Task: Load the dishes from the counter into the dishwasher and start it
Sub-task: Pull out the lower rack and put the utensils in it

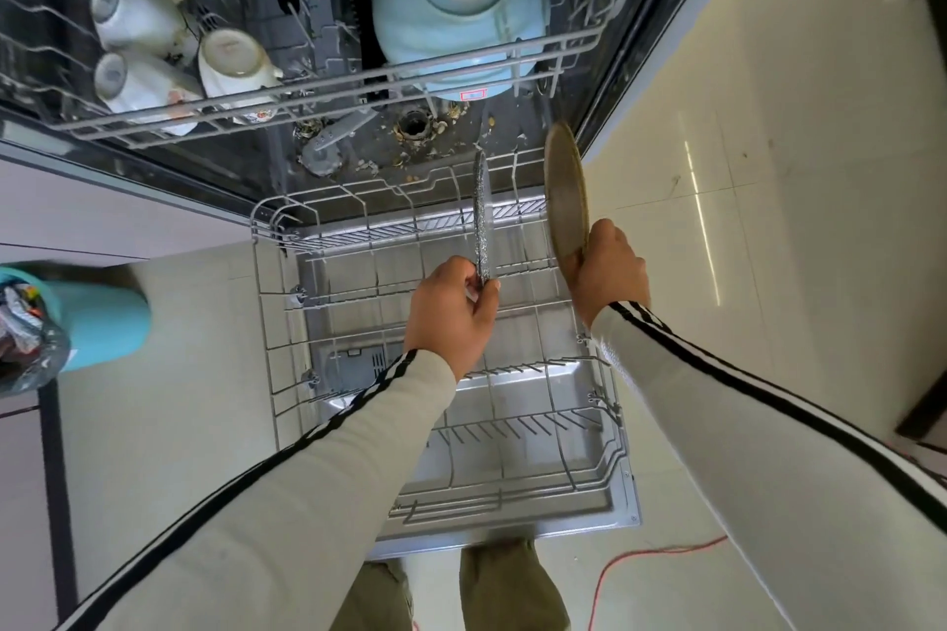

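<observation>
— Plates now, is it?
— Yes; left hand [451, 307] pinches a grey speckled plate [480, 215] on edge above the pulled-out grey wire lower rack [512, 423]; right hand [610, 272] grips a round tan plate [563, 190] just beside its right wall; neither seems seated; next, I reckon, lower each upright between the tines.

Reaching forward and down with both arms, sleeved to the wrists. Pinching a grey plate [481, 215] by its near edge in the left hand [451, 307], fingers curled, over the middle of the rack [512, 369]. Gripping a brown plate [566, 190] on edge in the right hand [610, 272], above the rack's right side.
</observation>
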{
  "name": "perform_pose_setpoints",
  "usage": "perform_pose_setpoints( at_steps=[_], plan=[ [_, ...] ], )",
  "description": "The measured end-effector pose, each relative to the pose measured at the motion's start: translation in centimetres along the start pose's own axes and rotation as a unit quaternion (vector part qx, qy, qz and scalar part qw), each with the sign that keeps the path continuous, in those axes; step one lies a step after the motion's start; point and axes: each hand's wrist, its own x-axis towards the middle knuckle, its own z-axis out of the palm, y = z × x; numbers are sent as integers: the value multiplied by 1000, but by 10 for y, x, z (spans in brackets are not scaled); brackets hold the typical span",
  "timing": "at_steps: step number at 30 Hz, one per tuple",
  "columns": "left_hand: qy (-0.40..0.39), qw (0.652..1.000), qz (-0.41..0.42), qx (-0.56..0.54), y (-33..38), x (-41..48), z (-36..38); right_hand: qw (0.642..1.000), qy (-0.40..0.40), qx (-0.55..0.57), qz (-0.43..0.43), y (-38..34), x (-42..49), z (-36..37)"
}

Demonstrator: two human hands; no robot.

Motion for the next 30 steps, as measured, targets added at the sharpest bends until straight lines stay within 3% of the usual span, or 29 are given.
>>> perform_pose_setpoints(
  at_steps=[7, 13, 22, 30],
  plan=[
    [-12, 1000, 2, 9, -5, -7, 10, 992, -69, 9, 107, 8, 3, 27],
    [15, 999, 25, -13, -13, 0, 15, 987, -58, 70, 135, 17, 12, 60],
    [24, 999, 38, -9, -27, 8, 20, 990, 39, 97, 93, 28, 10, 103],
    [17, 999, 40, -21, -33, 3, 27, 992, 5, 57, 114, 33, 10, 90]
  ],
)
